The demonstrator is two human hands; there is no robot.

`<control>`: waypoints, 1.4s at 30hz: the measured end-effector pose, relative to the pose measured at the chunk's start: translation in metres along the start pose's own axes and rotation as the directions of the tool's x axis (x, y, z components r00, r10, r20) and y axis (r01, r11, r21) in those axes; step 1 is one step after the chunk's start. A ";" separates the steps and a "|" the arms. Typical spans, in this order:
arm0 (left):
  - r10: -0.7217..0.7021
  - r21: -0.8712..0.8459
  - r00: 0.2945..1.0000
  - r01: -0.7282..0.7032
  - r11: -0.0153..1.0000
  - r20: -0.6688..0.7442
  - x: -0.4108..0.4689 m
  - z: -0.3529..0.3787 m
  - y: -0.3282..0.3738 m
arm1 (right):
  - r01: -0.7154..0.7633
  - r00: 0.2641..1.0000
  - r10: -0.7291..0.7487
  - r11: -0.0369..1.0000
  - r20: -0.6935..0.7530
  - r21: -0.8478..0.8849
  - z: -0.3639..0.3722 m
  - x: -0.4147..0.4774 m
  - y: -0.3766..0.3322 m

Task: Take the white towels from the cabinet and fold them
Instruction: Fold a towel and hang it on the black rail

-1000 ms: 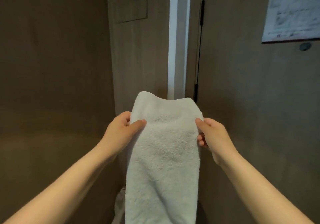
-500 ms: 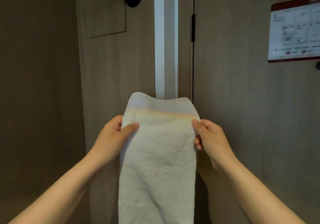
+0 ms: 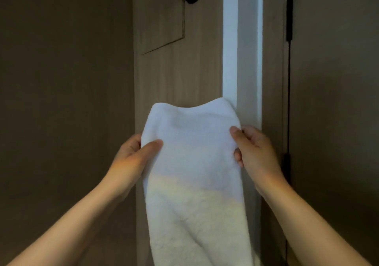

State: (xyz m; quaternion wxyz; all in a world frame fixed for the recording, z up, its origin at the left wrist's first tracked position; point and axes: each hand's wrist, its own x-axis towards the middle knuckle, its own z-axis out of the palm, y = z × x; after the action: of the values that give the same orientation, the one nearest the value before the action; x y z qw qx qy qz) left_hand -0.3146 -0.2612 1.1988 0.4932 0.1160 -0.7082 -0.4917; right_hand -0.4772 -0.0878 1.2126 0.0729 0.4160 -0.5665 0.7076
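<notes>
both hands (image 3: pixel 133 159) (image 3: pixel 256 152) pinch white towel (image 3: pixel 194 163), its bottom cut off.

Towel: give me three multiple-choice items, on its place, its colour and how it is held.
1. Where is the towel? A on a shelf; B held up before a wooden panel; C on the floor.
2. Its colour? A white; B red; C black.
3. How is it held? A by one hand alone; B draped over a forearm; C left hand and right hand pinch its side edges.
Answers: 1 B, it hangs in the air from the hands; 2 A, the cloth is white; 3 C, each hand grips one edge.
</notes>
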 end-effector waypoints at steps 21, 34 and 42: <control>0.296 0.468 0.751 0.018 0.884 -0.590 -0.063 -0.012 0.078 | 0.230 0.859 -0.337 0.927 0.386 0.298 0.063 0.075 0.006; 0.465 0.751 0.836 -0.103 0.652 -0.290 -0.060 -0.020 0.142 | 0.452 0.726 -0.599 0.786 0.338 0.422 0.072 0.093 -0.026; 0.507 0.923 0.860 -0.140 0.359 -0.066 -0.053 -0.037 0.176 | 0.783 0.501 -0.753 0.604 0.427 0.147 0.064 0.117 -0.043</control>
State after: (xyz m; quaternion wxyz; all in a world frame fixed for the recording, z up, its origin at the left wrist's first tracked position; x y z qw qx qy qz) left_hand -0.2026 -0.1625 1.3117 0.5573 0.2976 -0.7690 0.0979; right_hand -0.4953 -0.1708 1.3237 0.2606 0.7714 -0.3460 0.4661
